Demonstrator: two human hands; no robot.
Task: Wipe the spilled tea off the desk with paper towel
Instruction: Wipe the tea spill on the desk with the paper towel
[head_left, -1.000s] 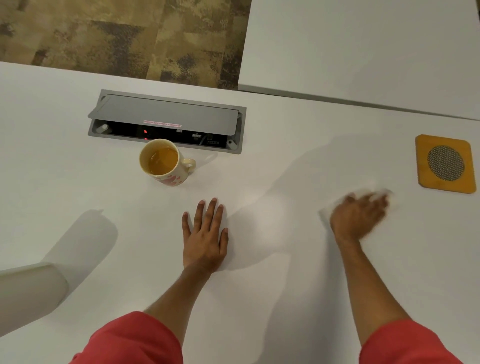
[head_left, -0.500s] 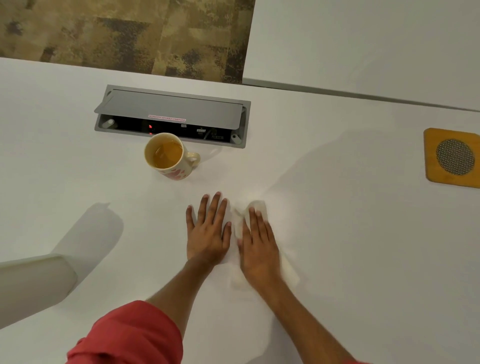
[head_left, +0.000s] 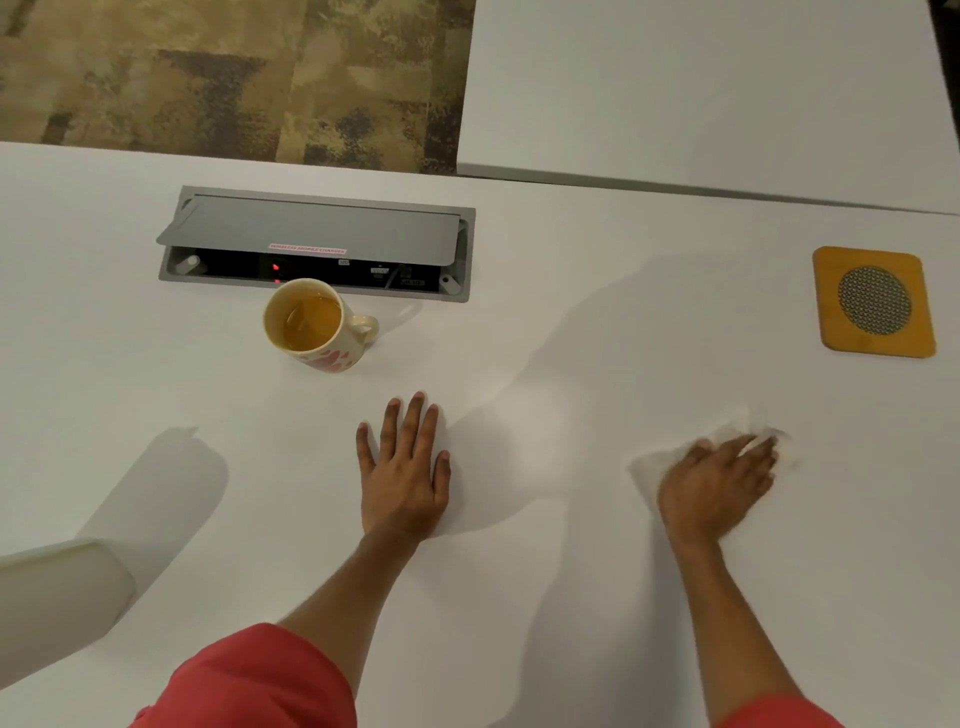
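Note:
My right hand (head_left: 714, 483) presses a white paper towel (head_left: 647, 467) flat on the white desk (head_left: 571, 597), right of centre; the towel shows at the hand's left edge and past the blurred fingertips. My left hand (head_left: 405, 467) lies flat on the desk with fingers spread, holding nothing. A cream mug (head_left: 311, 325) with red marks, part full of amber tea, stands upright behind the left hand. No spilled tea can be made out on the white surface.
A grey cable box (head_left: 317, 241) with its lid ajar is sunk into the desk behind the mug. A wooden coaster (head_left: 875, 304) with a mesh centre lies at the far right. A white rounded object (head_left: 57, 597) sits at the left edge. A second desk (head_left: 701, 88) adjoins behind.
My right hand has swept the paper towel from beside my left hand back out to the right. The left hand has stayed flat in place.

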